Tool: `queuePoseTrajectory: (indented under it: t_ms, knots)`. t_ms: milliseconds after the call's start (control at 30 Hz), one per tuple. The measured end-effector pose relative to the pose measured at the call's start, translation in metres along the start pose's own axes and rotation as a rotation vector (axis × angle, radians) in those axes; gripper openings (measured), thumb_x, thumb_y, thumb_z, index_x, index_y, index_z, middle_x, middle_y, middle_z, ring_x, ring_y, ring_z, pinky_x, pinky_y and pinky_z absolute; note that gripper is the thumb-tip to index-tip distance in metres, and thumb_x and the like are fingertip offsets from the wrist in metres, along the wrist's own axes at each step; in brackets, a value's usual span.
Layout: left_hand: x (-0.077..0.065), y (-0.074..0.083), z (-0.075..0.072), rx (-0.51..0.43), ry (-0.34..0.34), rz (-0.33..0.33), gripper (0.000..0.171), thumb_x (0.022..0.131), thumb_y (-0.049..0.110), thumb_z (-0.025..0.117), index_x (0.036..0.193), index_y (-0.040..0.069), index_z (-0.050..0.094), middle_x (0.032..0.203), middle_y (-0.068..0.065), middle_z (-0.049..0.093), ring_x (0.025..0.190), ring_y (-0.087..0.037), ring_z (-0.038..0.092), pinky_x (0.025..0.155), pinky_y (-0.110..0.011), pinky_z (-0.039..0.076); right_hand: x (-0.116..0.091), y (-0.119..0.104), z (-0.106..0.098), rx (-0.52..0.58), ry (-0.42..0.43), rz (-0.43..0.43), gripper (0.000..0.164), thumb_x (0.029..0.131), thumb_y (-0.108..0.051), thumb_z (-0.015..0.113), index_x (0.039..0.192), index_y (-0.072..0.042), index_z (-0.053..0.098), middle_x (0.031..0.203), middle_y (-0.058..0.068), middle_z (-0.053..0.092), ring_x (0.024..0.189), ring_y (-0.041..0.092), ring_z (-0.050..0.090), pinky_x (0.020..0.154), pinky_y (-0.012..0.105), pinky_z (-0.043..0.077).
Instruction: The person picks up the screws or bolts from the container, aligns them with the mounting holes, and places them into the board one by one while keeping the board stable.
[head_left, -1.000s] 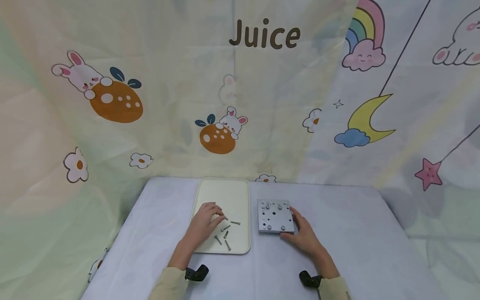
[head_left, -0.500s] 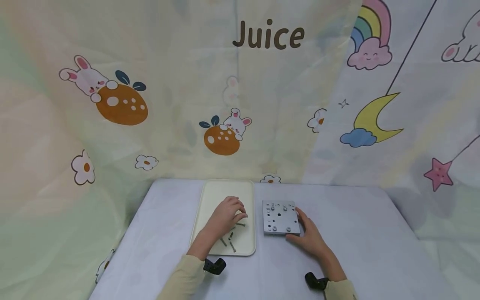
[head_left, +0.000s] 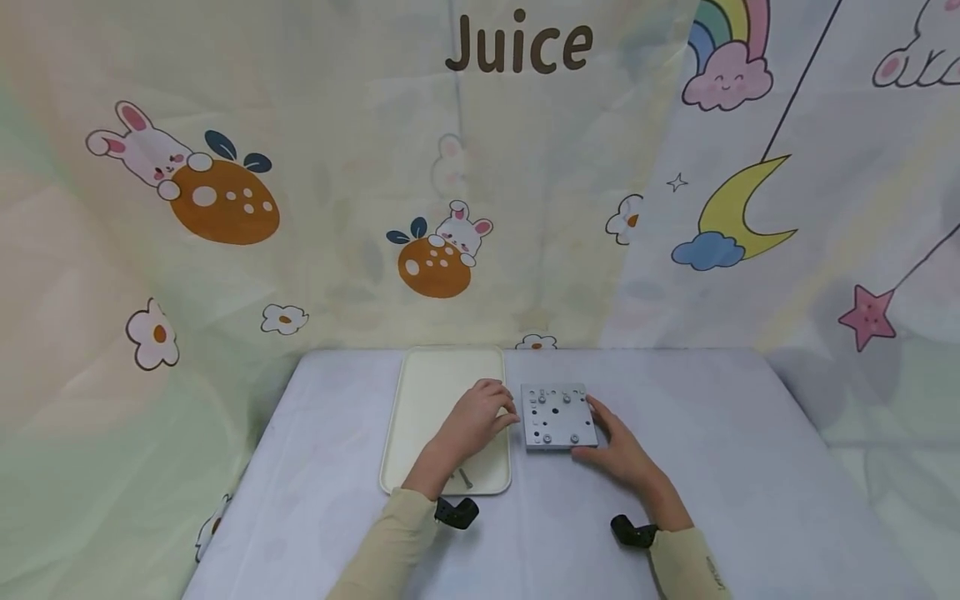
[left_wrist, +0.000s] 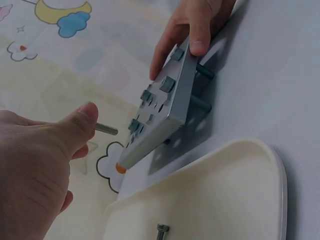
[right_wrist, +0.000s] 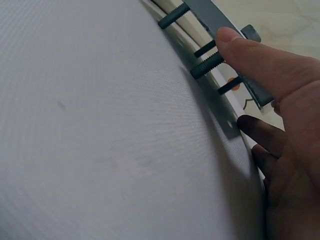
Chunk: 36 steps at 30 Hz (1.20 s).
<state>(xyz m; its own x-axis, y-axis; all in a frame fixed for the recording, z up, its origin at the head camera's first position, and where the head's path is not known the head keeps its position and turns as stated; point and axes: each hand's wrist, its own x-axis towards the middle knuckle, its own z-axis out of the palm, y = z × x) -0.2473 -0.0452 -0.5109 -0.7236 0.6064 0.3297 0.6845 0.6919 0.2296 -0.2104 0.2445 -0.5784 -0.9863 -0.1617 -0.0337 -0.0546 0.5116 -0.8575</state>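
My left hand (head_left: 471,421) is over the right rim of the cream tray (head_left: 408,433), close to the plate's left side. In the left wrist view its thumb and fingers pinch a screw (left_wrist: 106,129), whose plain end points at the plate. The square metal plate (head_left: 557,423) has several holes, and several bolts stand in it with their heads up. Their threaded shanks (right_wrist: 206,66) stick out underneath, and the plate sits above the tabletop. With thumb and fingers at the plate's right edge, my right hand (head_left: 624,457) holds it.
Loose screws (head_left: 465,478) lie in the tray, partly hidden by my left wrist. A white cloth covers the table (head_left: 720,467). Behind it hangs a printed curtain (head_left: 337,250).
My left hand has moved right, from above the screws in the tray to beside the plate, carrying a screw. The right hand keeps its hold on the plate. The head view has shifted slightly.
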Motion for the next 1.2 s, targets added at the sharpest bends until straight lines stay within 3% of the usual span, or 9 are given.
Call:
queuePoseTrajectory:
  t_ms: [333, 533, 800, 1200]
  knots:
    - [0.010, 0.010, 0.010, -0.007, -0.057, -0.010, 0.017, 0.091, 0.037, 0.068, 0.091, 0.021, 0.073, 0.104, 0.009, 0.064, 0.121, -0.015, 0.048, 0.106, -0.030, 0.036, 0.005, -0.001, -0.004, -0.025, -0.011, -0.011, 0.107, 0.073, -0.042, 0.084, 0.156, -0.019, 0.019, 0.149, 0.020, 0.036, 0.142, 0.038, 0.021, 0.111, 0.059, 0.014]
    - [0.015, 0.014, 0.014, -0.010, -0.043, 0.017, 0.018, 0.090, 0.037, 0.069, 0.089, 0.020, 0.074, 0.101, 0.009, 0.064, 0.116, -0.015, 0.050, 0.102, -0.029, 0.039, 0.007, -0.001, -0.005, -0.029, -0.002, -0.030, 0.109, 0.072, -0.046, 0.084, 0.156, -0.019, 0.020, 0.149, 0.020, 0.037, 0.141, 0.037, 0.023, 0.111, 0.059, 0.015]
    - [0.018, 0.021, 0.020, 0.020, -0.100, 0.009, 0.021, 0.092, 0.040, 0.065, 0.094, 0.021, 0.074, 0.105, 0.008, 0.064, 0.117, -0.015, 0.050, 0.101, -0.030, 0.040, 0.005, 0.005, -0.001, -0.034, 0.003, -0.007, 0.110, 0.071, -0.050, 0.083, 0.156, -0.021, 0.020, 0.149, 0.017, 0.038, 0.141, 0.035, 0.025, 0.111, 0.058, 0.017]
    - [0.017, 0.017, 0.022, 0.046, -0.084, 0.030, 0.020, 0.091, 0.040, 0.066, 0.093, 0.022, 0.073, 0.103, 0.009, 0.064, 0.111, -0.014, 0.052, 0.096, -0.028, 0.043, 0.004, 0.004, 0.001, -0.024, 0.006, -0.023, 0.108, 0.072, -0.047, 0.083, 0.156, -0.020, 0.020, 0.150, 0.017, 0.037, 0.141, 0.036, 0.024, 0.111, 0.058, 0.016]
